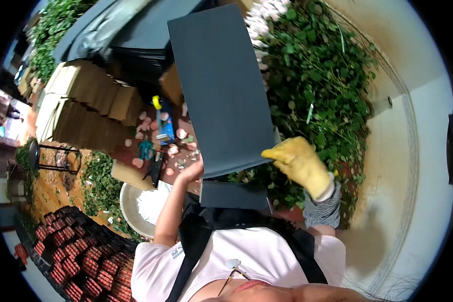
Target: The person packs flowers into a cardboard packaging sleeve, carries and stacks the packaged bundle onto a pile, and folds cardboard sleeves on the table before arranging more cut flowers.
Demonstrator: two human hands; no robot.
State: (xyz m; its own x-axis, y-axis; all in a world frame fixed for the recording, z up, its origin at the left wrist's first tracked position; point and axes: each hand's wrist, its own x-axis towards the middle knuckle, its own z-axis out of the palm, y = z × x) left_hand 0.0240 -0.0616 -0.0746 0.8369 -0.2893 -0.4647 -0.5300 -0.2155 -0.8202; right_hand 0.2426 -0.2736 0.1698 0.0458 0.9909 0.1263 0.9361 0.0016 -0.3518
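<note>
A long dark grey sheet (224, 85) lies lengthwise in front of me, its near edge curled up slightly. My left hand (191, 172) is bare and touches the sheet's near left edge; its fingers are partly hidden by the sheet. In a yellow glove, my right hand (298, 162) is at the near right corner, with the index finger and thumb pressed together at the edge. Below the sheet is a smaller dark panel (234, 195). To the left lie teal scissors (145, 150), a black tool (154, 168) and a blue box (165, 132) among pink petals.
Leafy stems with pale blooms (317, 75) fill the right side, beside a pale wall (392, 151). Stacked cardboard (88, 108) stands at left. A round basin (132, 214) holds white material near my left elbow. Dark sheets (141, 30) are piled at the top.
</note>
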